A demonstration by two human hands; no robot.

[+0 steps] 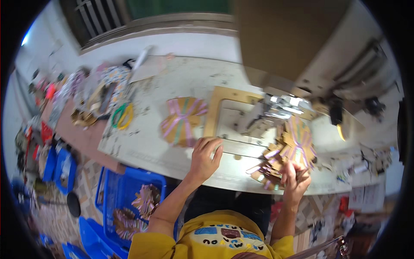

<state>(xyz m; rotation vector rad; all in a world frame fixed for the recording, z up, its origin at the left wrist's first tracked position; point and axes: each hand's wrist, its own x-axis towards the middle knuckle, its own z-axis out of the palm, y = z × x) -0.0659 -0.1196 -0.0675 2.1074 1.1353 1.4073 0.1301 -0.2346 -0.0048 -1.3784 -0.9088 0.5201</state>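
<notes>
One pile of striped pcs (298,144), lower right of frame: R hand (296,179) curled at it, hold unclear; L hand (205,159) nr centre, loosely bent, seemingly empty. Prob. picking step; next needs 1 separated.

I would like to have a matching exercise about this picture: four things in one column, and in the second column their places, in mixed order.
1. left hand
2. right hand
3. blue crate
4. ribboned disc

A. at the pile, on the right
B. on the table, just left of the tan frame
C. between the disc and the pile
D. lower left, with ribboned pieces inside

Pairs: 1-C, 2-A, 3-D, 4-B
</notes>
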